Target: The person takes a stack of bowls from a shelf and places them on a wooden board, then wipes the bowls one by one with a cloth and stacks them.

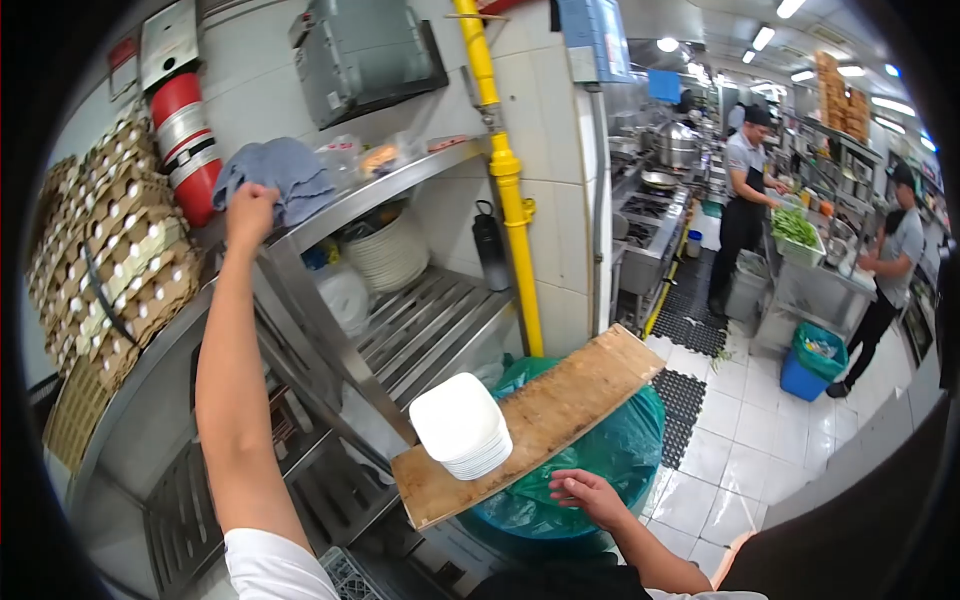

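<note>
My left hand (252,212) is raised at the upper left, its fingers closed on a grey-blue cloth (290,180) that lies on the top of a metal shelf (385,185). Low in the middle, my right hand (590,497) holds nothing, fingers apart, over a bin lined with a green bag (600,450). A wooden board (580,395) rests across that bin. On the board's left part stands a stack of white square dishes (460,425), a short way left of my right hand and not touched by it.
Egg trays (115,250) are piled at the left. A yellow pipe (508,190) runs down the wall beside a black bottle (490,245). White plates (385,250) sit on the lower shelf. Two people work at the right near a tray of greens (795,230) and a blue bin (810,365).
</note>
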A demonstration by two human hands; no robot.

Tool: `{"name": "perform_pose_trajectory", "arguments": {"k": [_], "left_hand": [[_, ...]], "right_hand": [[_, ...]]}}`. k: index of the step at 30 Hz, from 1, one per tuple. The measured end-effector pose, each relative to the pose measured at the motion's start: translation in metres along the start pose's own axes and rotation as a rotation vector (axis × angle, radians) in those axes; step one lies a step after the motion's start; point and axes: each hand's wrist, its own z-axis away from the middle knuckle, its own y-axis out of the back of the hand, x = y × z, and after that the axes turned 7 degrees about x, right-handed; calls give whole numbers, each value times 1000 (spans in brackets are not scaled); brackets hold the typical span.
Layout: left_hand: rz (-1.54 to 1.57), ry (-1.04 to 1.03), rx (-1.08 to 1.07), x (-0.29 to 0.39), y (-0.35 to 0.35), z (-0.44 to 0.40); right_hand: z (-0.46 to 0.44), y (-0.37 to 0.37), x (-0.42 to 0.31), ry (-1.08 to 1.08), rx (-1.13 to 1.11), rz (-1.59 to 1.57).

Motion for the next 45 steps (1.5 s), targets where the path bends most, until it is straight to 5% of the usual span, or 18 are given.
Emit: {"name": "perform_pose_trajectory", "arguments": {"k": [2,5,6,10,13,23,26,30,33,36,37,40,45], "left_hand": [[774,245,-84,13,15,8],[1325,72,33,19,55,5],[1437,101,-166,-6,79,-3],[1065,-34,260,-27,141,45],[970,45,320,-13,149,141],[1377,761,-496,42,125,448],[1584,889,-605,40,127,474],[1714,1207,-480,12,146,476],[1366,1138,-490,0,158,479],[1076,772,-619,18,160,494],[1195,810,-735,7,158,509],[873,902,-975,10,163,519],[904,946,-869,-26,154,522]], "right_hand": [[9,6,1,-10,39,-5],[11,17,4,-19,81,-12],[13,19,3,-2,83,-9],[13,9,-13,40,28,-1],[13,-8,-26,92,-115,-13],[19,-131,-49,294,-633,-50],[5,-151,-39,4,-939,-28],[-6,-162,-32,-151,-776,89],[-11,-163,-42,-83,-708,-11],[-12,-167,-41,-81,-707,-32],[-12,-170,-43,-68,-679,-21],[-6,-175,-46,-24,-591,-16],[5,-174,-48,59,-380,-11]]}}
